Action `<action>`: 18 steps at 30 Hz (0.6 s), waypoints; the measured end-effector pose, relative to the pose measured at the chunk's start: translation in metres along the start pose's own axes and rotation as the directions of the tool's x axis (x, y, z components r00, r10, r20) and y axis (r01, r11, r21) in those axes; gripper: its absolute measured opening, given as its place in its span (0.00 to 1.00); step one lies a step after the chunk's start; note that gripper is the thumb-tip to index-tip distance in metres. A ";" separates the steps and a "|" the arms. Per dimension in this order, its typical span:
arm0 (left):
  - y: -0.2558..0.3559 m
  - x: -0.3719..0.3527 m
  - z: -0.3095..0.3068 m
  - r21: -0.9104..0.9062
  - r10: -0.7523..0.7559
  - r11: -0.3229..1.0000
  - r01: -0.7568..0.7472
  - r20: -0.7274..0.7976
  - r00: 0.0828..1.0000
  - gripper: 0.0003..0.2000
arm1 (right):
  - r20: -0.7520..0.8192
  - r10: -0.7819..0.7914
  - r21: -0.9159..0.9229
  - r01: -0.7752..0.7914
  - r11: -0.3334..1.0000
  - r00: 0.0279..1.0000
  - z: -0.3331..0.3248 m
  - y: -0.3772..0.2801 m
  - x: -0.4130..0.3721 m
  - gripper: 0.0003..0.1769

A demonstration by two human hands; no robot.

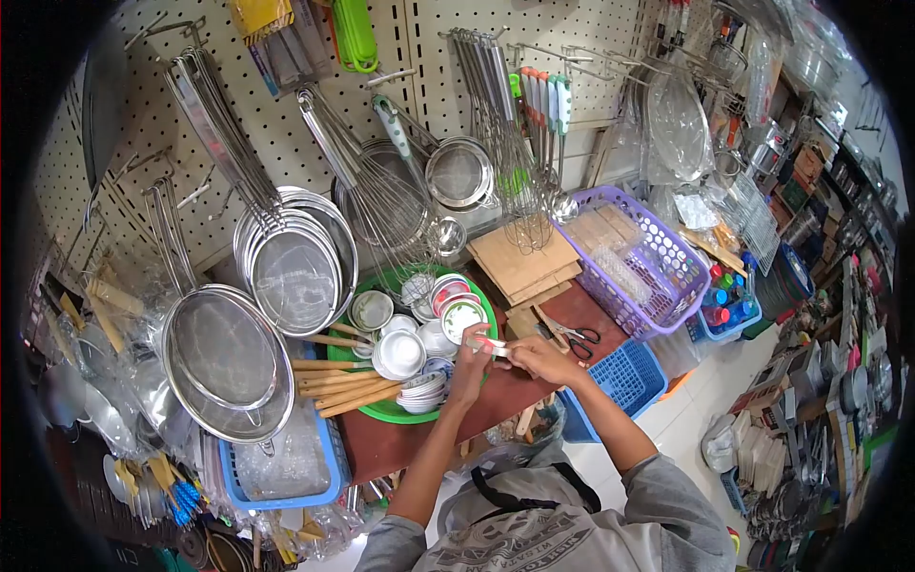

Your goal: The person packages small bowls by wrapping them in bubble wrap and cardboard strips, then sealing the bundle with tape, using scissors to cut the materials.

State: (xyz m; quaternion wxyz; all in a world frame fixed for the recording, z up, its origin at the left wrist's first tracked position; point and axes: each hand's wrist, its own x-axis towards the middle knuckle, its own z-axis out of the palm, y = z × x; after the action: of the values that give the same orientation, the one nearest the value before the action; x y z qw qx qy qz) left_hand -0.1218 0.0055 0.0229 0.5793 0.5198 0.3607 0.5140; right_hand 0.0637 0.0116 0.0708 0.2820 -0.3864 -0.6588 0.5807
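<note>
My left hand (469, 357) is closed on a small white dish (495, 347) at the right edge of the green basin. My right hand (536, 359) meets it from the other side, its fingers closed at the dish's rim. The dish is seen nearly edge-on, partly covered by the fingers. Just behind my left hand, in the green basin (385, 410), lie a white bowl with a green pattern (463, 320), a plain white bowl (399, 354), a stack of small bowls (422, 392) and several wooden handles (355, 390).
Black-handled scissors (580, 337) lie beside cardboard sheets (525, 260) on the red-brown table (367, 452). A purple basket (637, 262) and blue baskets (629, 389) stand right. Strainers (227, 357) and whisks (381, 210) hang from the pegboard behind.
</note>
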 end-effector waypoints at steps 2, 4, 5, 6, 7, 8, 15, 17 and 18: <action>0.008 -0.001 0.005 -0.019 -0.032 0.999 0.032 -0.007 0.999 0.23 | 0.011 0.009 0.050 -0.009 0.999 1.000 -0.005 0.005 -0.003 0.19; 0.006 -0.002 0.006 -0.065 -0.051 0.996 0.052 0.022 0.998 0.23 | 0.035 0.006 0.063 -0.008 0.998 0.999 -0.006 0.007 -0.006 0.19; -0.002 0.000 0.002 -0.103 -0.050 0.993 0.055 0.055 0.997 0.24 | 0.050 0.007 0.071 -0.010 0.997 0.999 -0.005 0.008 -0.008 0.19; -0.003 0.000 0.001 -0.140 -0.048 0.988 0.060 0.088 0.995 0.24 | 0.074 0.015 0.098 -0.022 0.995 0.997 -0.006 0.008 -0.009 0.19; -0.004 0.000 -0.001 -0.221 -0.062 0.972 0.085 0.106 0.992 0.24 | 0.099 0.023 0.126 -0.036 0.991 0.995 -0.006 0.008 -0.010 0.19; -0.005 0.001 -0.004 -0.300 -0.074 0.948 0.109 0.125 0.989 0.24 | 0.124 0.030 0.152 -0.049 0.987 0.992 -0.006 0.008 -0.011 0.19; 0.004 -0.004 0.011 -0.056 0.090 0.995 -0.083 0.122 0.988 0.24 | -0.010 -0.014 0.023 0.014 1.000 1.000 0.007 0.017 -0.012 0.12; -0.010 -0.002 0.004 -0.070 0.056 0.997 -0.046 0.146 0.988 0.25 | -0.011 0.018 0.102 -0.017 0.995 1.000 0.003 0.037 -0.007 0.13; -0.011 0.000 0.001 -0.076 0.040 0.997 -0.028 0.157 0.987 0.26 | 0.006 -0.002 0.081 0.001 0.997 1.000 0.004 0.031 -0.008 0.13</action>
State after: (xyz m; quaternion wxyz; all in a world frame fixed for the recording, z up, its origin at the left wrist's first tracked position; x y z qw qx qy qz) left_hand -0.1184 0.0057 0.0126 0.6160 0.5434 0.2853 0.4938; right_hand 0.0702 0.0038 0.0406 0.2958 -0.3723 -0.6360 0.6077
